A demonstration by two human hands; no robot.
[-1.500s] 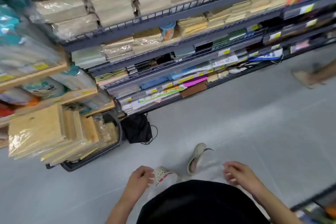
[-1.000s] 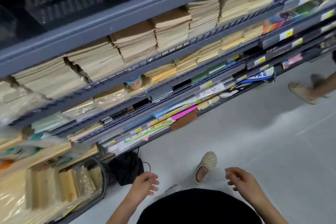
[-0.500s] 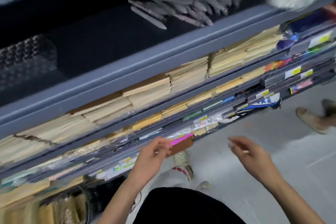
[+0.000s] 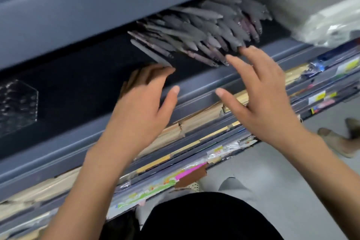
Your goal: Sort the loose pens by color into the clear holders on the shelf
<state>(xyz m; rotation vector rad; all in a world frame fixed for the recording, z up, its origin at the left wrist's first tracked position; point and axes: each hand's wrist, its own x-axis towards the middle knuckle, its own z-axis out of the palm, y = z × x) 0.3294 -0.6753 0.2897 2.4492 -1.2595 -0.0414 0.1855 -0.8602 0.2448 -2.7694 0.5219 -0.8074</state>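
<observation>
At the far left a clear holder (image 4: 18,107), with rows of round holes, stands on the dark floor of the shelf (image 4: 64,148), well apart from everything else on it; the shelf's grey front lip runs across the view, rising to the right. The left hand (image 4: 140,107) reaches over that lip, palm down, fingers straight and close together, thumb held out to the side, gripping nothing; its fingertips are blurred and lie just beside the end of the leftmost pen, though whether they touch it cannot be told. The pens (image 4: 204,33) lie in a loose heap farther back and to the right on the same shelf, mostly grey with some purplish ones, tips pointing toward the person. The right hand (image 4: 261,99) hovers at the near edge of the heap, fingers spread and relaxed, holding nothing, its fingertips next to the closest pen tips. Below both hands, lower shelves carry stacks of brown paper goods (image 4: 196,122). At the upper right sits a plastic-wrapped package (image 4: 327,27); at the far right a foot (image 4: 339,142) rests on the floor (image 4: 292,181).
</observation>
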